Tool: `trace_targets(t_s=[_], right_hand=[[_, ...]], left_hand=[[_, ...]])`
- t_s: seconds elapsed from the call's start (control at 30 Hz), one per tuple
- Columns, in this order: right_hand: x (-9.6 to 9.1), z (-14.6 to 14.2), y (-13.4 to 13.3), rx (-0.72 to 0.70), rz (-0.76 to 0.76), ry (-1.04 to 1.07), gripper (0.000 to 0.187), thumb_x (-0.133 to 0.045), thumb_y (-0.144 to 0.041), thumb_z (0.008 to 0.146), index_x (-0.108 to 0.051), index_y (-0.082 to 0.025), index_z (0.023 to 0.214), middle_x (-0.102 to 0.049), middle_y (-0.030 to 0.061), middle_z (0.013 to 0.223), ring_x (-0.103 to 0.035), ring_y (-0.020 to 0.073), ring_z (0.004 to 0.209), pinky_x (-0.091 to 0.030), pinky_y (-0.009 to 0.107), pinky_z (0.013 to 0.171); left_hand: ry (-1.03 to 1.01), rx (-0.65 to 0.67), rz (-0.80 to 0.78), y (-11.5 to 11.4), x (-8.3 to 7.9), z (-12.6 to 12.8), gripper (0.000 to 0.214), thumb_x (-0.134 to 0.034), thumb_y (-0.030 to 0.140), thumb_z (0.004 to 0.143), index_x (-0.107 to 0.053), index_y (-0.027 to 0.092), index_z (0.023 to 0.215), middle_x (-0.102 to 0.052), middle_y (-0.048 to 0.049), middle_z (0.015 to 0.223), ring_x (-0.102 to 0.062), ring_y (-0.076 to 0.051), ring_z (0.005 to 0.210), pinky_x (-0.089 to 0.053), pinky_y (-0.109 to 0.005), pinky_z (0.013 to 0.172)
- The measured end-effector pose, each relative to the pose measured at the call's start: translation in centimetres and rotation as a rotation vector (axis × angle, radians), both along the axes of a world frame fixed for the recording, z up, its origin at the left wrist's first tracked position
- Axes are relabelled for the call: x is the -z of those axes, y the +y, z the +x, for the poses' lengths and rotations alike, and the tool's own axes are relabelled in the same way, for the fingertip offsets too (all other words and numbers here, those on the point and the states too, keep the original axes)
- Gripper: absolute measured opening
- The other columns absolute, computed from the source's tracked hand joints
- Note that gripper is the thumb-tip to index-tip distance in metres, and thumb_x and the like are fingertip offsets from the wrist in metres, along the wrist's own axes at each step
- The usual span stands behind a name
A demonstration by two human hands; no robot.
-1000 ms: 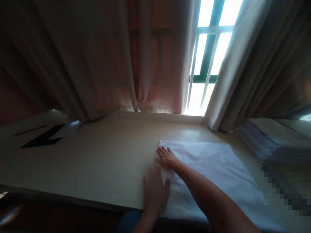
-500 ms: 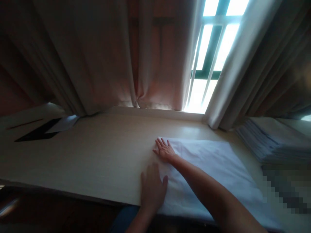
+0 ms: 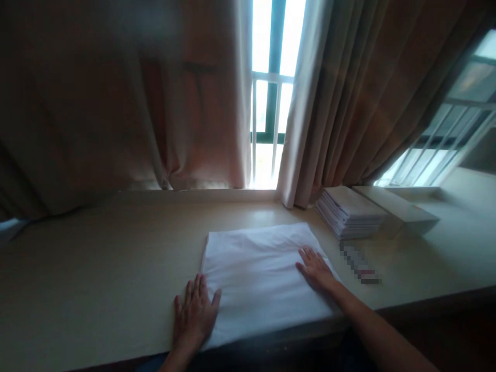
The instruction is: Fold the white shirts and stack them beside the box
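Note:
A white folded cloth (image 3: 256, 274) lies flat on the pale tabletop (image 3: 116, 279), its near edge by the table's front edge. My left hand (image 3: 196, 312) rests at the cloth's left edge, fingers spread and thumb toward the fabric. Flat on the cloth's right part lies my right hand (image 3: 315, 269), fingers out and slightly apart. Neither hand grips anything. Faint wrinkles run across the cloth between the two hands.
Back right, a stack of folded white cloths (image 3: 351, 213) stands beside a pale box (image 3: 403, 206). A blurred-out small object (image 3: 359, 263) lies right of the cloth. Curtains (image 3: 329, 103) and a bright window (image 3: 269, 113) rise behind the table.
My right hand has swept from the cloth's left edge over to its right side. My left hand stays near the left edge. The view has turned right, showing more of the stack and box.

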State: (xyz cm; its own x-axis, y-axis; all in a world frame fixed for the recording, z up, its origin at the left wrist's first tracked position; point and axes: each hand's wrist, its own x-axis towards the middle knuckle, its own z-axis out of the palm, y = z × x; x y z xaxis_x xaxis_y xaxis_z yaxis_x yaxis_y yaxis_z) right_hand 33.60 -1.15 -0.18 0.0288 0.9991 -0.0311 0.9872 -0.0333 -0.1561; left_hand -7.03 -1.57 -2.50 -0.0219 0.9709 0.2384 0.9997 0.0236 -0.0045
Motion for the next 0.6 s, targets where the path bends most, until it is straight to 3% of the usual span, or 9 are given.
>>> trace_targets(t_s=[0.1,0.27,0.37,0.6], right_hand=[[1.3,3.7,-1.1,0.108,0.059,-0.025,0.078,-0.014,-0.064,0.093,-0.021,-0.012,0.150,-0.018,0.0116,0.156,-0.013,0.0231,0.144,-0.010,0.044,0.116],[2.3,3.1,-1.5,0.095,0.230,-0.066,0.083,-0.016,-0.066,0.092,-0.025,-0.006,0.148,-0.020,0.0151,0.155,-0.011,0.0248,0.144,-0.006,0.044,0.117],[2.0,2.2,0.6,0.079,0.239,-0.042,0.086,-0.019,-0.068,0.090,-0.027,-0.004,0.147,-0.019,0.0167,0.155,-0.010,0.0257,0.144,-0.009,0.042,0.117],[2.2,2.4,8.6,0.142,0.120,0.079,0.085,-0.021,-0.065,0.091,-0.026,-0.001,0.147,-0.022,0.0178,0.154,-0.012,0.0264,0.144,-0.009,0.038,0.117]], left_hand=[[0.012,0.007,0.009,0.2,0.5,-0.1,0.073,-0.024,0.051,0.089,-0.022,0.009,0.149,-0.020,-0.0109,0.157,-0.013,-0.030,0.144,-0.006,-0.055,0.113],[0.034,-0.018,-0.005,0.6,0.7,-0.1,0.072,-0.021,0.051,0.090,-0.022,0.011,0.149,-0.021,-0.0084,0.157,-0.013,-0.028,0.144,-0.006,-0.054,0.114],[0.053,-0.020,-0.021,0.6,0.6,0.0,0.072,-0.020,0.051,0.090,-0.022,0.010,0.149,-0.022,-0.0091,0.156,-0.014,-0.028,0.143,-0.007,-0.054,0.114],[0.069,-0.001,-0.044,0.4,0.1,0.0,0.070,-0.023,0.049,0.091,-0.021,0.011,0.149,-0.019,-0.0092,0.157,-0.011,-0.028,0.145,-0.008,-0.054,0.114]])
